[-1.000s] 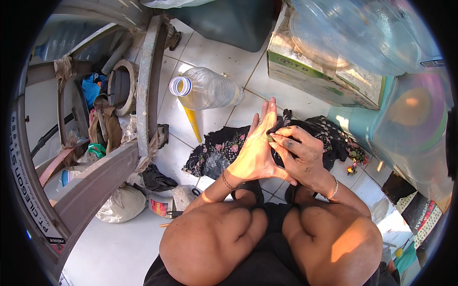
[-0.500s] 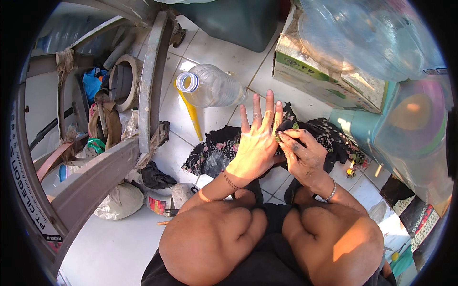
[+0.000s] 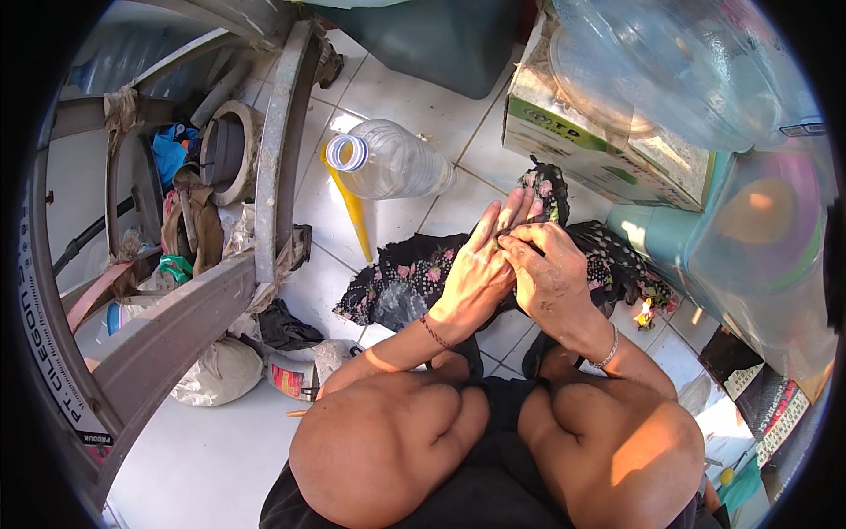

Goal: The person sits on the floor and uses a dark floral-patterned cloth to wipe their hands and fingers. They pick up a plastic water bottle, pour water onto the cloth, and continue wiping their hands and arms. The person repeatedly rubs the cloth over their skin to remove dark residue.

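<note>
My left hand [image 3: 473, 280] is held over the floor with its fingers stretched out and close together. Across those fingers lies my right hand [image 3: 553, 275], its fingertips pinched at them; dark smudges mark its skin. A black floral cloth [image 3: 410, 269] spreads on the tiles beneath both hands. One end of it rises behind the left fingertips and seems to run into the right hand's pinch, though the fingers hide most of that spot. Beyond my hands, a clear plastic bottle [image 3: 397, 163] with an uncapped mouth lies tilted toward the left, against a yellow tapered strip [image 3: 354, 216].
A metal frame [image 3: 282, 150] stands at the left, with bags and clutter under it. To the right are a cardboard box [image 3: 599, 163], clear plastic containers [image 3: 749, 238] and a teal bin [image 3: 648, 231]. A dark tub [image 3: 423, 44] sits at the far side. My bent knees flank my forearms.
My left hand has turned and its spread fingers have come together. My right hand has moved slightly left and up, across them. A cloth end now shows higher behind the fingertips.
</note>
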### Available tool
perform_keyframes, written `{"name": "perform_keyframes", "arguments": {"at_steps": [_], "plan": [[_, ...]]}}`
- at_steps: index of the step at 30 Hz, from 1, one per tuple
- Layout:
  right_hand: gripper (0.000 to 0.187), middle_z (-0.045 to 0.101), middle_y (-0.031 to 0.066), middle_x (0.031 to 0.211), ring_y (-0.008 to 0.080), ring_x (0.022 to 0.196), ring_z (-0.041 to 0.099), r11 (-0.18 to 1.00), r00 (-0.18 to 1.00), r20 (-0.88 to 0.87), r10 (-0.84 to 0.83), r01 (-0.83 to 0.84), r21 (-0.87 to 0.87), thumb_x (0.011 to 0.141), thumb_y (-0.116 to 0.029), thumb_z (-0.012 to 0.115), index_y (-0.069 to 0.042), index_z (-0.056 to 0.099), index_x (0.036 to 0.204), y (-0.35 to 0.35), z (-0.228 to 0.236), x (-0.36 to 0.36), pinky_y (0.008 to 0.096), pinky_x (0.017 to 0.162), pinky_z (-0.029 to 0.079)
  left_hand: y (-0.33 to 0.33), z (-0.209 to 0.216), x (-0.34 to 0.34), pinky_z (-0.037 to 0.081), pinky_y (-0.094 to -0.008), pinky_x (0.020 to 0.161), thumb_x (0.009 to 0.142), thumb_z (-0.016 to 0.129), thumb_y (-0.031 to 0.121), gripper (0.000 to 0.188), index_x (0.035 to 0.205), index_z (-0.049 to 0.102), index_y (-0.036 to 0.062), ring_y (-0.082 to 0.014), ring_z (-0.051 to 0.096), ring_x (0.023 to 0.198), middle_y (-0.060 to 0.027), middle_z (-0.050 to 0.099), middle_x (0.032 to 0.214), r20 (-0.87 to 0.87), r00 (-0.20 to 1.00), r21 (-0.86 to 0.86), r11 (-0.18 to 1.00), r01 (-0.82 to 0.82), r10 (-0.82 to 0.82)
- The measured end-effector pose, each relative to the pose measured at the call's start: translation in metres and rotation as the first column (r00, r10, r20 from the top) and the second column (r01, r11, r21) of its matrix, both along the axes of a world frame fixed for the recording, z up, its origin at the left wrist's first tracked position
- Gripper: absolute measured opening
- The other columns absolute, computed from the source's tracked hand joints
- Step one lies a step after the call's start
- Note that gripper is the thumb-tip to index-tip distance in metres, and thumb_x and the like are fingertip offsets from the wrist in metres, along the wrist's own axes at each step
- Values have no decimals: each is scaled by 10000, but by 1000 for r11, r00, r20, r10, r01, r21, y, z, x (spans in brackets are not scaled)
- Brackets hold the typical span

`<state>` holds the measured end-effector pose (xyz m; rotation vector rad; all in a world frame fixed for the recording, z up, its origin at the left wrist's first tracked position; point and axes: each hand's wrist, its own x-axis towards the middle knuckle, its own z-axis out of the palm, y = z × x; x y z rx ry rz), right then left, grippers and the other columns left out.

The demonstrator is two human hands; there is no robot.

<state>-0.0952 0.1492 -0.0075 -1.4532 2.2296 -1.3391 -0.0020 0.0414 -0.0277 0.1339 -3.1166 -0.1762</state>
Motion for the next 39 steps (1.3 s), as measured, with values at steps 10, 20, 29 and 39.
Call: {"name": "perform_keyframes", "arguments": {"at_steps": [10,20,29,39], "plan": [[189,667,110,944,293,833,640,997,997,-29,-76,77,29,792,37,725,-1,720,977,-6,3,-20,376,720,536,-5,1,-2,400,-474,1159,854,601,160,462,1272,605,-38,-359,408,1457,-176,517,1486,-142,990,46,999,22,-15],[145,723,121,932,254,777,719,968,946,219,-239,249,-19,848,21,739,-2,753,990,5,8,-33,333,688,568,-9,-4,5,431,-451,951,794,710,213,524,1261,572,19,-305,556,1130,-119,609,1141,-47,966,102,963,-250,256],[287,659,94,971,273,852,670,998,998,-48,49,-50,-25,758,28,761,-26,714,1036,11,-7,2,369,740,568,-5,-6,9,418,-436,840,793,664,200,307,1046,610,36,-295,567,927,-106,593,999,54,965,167,950,-264,258],[296,663,116,1024,304,910,680,998,999,-31,37,-38,-45,770,59,728,-21,710,1055,-2,-5,-6,377,780,580,-7,1,9,413,-418,848,818,649,217,351,1117,594,42,-269,580,951,-102,618,1004,40,981,77,978,-192,190]]}}
